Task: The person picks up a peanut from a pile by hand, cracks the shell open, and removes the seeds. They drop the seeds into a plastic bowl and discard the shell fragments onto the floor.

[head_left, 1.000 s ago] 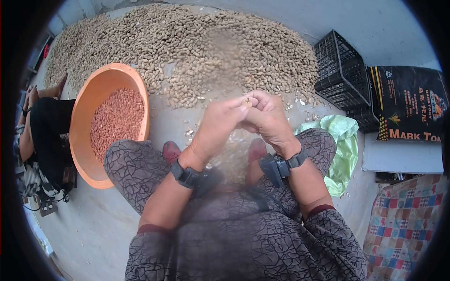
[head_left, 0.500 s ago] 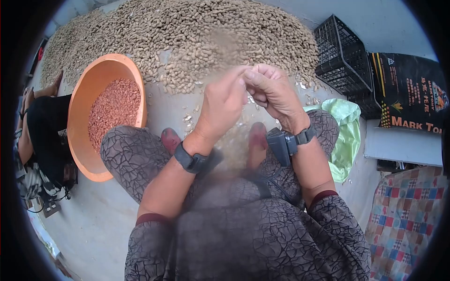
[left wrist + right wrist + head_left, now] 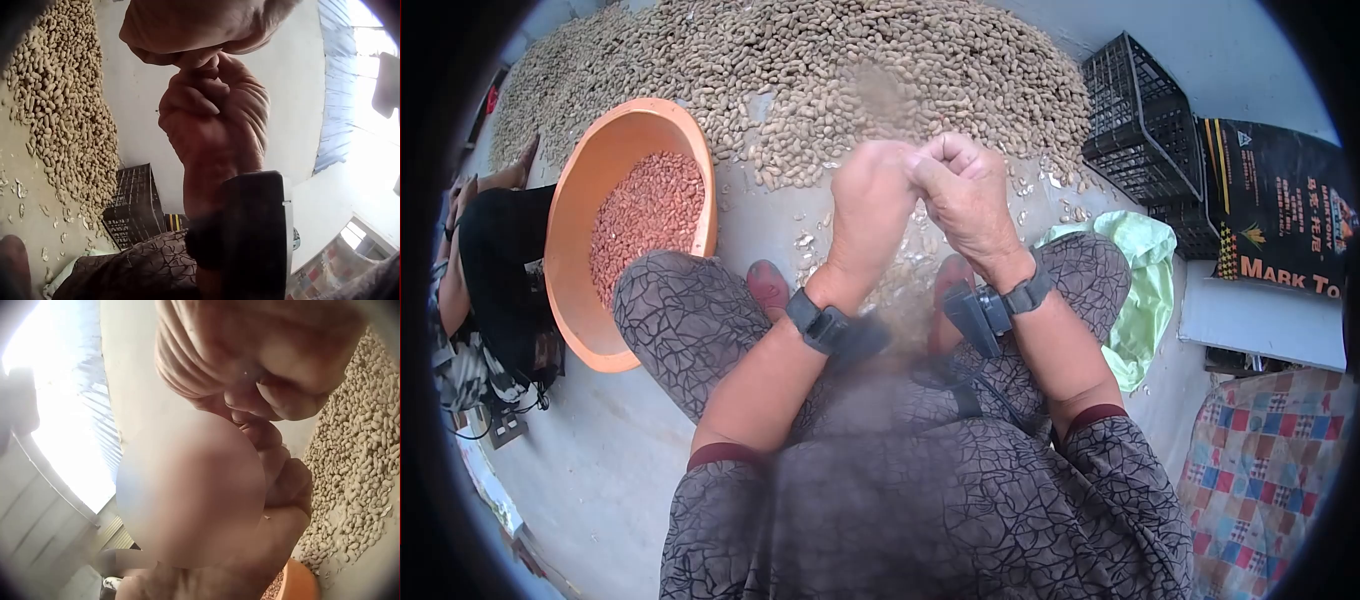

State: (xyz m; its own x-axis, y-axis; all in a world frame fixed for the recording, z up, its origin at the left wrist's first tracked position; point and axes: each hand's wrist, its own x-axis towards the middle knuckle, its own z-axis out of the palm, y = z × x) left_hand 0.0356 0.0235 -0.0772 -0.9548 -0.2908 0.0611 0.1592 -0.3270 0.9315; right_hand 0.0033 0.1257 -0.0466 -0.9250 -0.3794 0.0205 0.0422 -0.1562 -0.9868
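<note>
My left hand [image 3: 872, 205] and right hand [image 3: 970, 205] meet fingertip to fingertip in front of me, above the floor. Both have curled fingers pinching at one spot, around a peanut that the fingers now hide. In the left wrist view, the right hand [image 3: 215, 125] shows its folded fingers and thumb close under the left. Beyond the hands spreads a large heap of unshelled peanuts [image 3: 800, 110]. To the left, a tilted orange basin [image 3: 632, 135] holds reddish shelled kernels [image 3: 645, 215].
Empty shell pieces [image 3: 805, 245] litter the floor between my feet. At right stand black plastic crates [image 3: 1135, 110], a black printed sack [image 3: 1270, 210] and a pale green bag [image 3: 1145, 290]. Another person's dark-clothed leg [image 3: 505, 250] is beside the basin.
A second ago a peanut pod showed between the fingertips; now the fingers cover it. The hands parted slightly at the palms and drew together again. The head view shifted a little.
</note>
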